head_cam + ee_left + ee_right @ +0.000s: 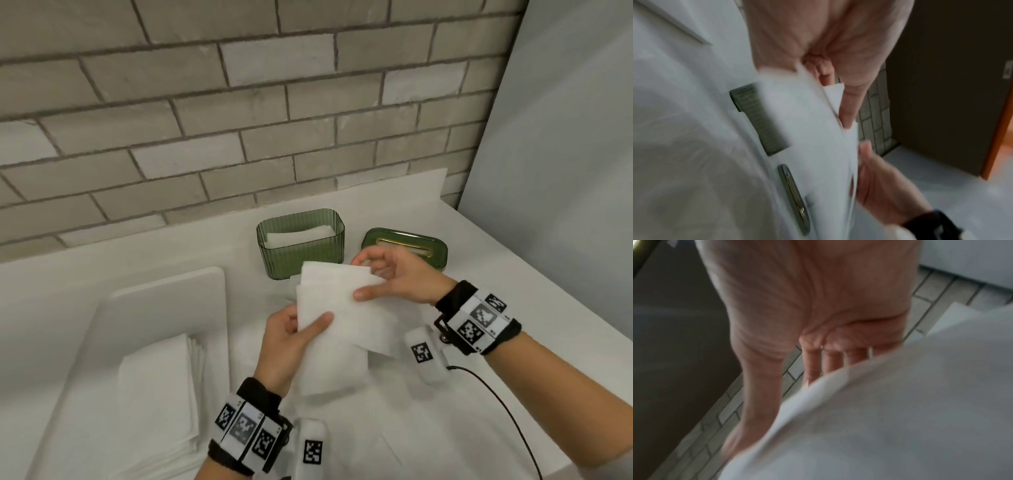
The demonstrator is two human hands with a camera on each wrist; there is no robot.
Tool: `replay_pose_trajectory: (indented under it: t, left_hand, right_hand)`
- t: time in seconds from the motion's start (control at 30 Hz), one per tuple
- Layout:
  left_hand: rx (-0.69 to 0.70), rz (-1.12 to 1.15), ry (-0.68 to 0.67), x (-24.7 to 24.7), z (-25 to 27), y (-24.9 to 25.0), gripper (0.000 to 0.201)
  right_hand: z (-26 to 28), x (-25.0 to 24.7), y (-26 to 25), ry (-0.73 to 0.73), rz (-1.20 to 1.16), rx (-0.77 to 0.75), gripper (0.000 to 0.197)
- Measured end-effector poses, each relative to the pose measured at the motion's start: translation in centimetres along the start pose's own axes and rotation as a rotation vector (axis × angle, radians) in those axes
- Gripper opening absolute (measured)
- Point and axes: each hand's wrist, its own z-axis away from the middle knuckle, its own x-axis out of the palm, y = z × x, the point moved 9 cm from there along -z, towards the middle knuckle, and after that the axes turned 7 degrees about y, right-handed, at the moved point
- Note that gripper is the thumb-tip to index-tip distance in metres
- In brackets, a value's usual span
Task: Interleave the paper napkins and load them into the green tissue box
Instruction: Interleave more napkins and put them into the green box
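Both hands hold a small bundle of white paper napkins [337, 308] above the table, just in front of the green tissue box [301, 255]. My left hand [291, 334] pinches the bundle's lower left edge, thumb on top. My right hand [387, 277] grips its right edge, thumb on top and fingers behind. The box stands open with white napkins inside. Its green lid [404, 248] with a gold slot lies to the right of it. In the left wrist view the napkins [813, 129] cover part of the box [758, 120] and lid [793, 199]. The right wrist view shows blurred napkins [890, 418].
A white tray [164, 301] at the left holds a stack of flat napkins [157, 394]. More napkins [329, 373] lie on the white table under my hands. A brick wall [239, 120] runs behind the box. A black cable [503, 407] trails off at the right.
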Motion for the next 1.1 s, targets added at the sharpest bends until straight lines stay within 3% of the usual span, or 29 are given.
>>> replay_pose_trajectory:
  t: [0.07,0.17,0.33,0.47,0.57,0.73,0.87,1.03,1.1]
  left_hand:
    - [0.027,0.095,0.062,-1.2,0.2,0.8,0.018]
    - [0.041,0.135,0.13,-2.8,0.5,0.9,0.016]
    - [0.106,0.107,0.198,-4.0,0.8,1.2,0.019]
    - [0.122,0.175,0.228,-3.7,0.9,1.4,0.02]
    - [0.069,0.264,0.219,-2.9,0.8,0.8,0.024]
    - [-0.001,0.322,0.236,-2.2,0.8,-0.3,0.029]
    - [-0.068,0.348,0.211,-1.8,1.3,-0.7,0.052]
    - [-0.086,0.343,0.219,-2.0,1.2,-1.2,0.046]
    - [-0.129,0.362,0.213,-1.7,1.1,-1.7,0.048]
  right_hand:
    - [0.9,0.7,1.5,-0.045,0.115,0.065,0.047]
    - [2.7,1.7,2.8,-0.081,0.038,0.124,0.038]
    - [4.6,-0.4,0.5,0.167,-0.296,0.063,0.022]
    - [4.5,0.2,-1.0,0.261,-0.698,-0.003,0.042]
    - [3.8,2.1,-0.3,0.268,-0.826,0.036,0.052]
    - [3.5,5.7,2.0,0.207,-0.666,0.126,0.043]
    - [3.0,7.0,2.6,0.147,-0.41,0.116,0.048]
    - [3.0,7.9,1.0,0.02,-0.488,0.029,0.058]
    - [2.8,7.9,1.2,0.045,-0.469,0.031,0.057]
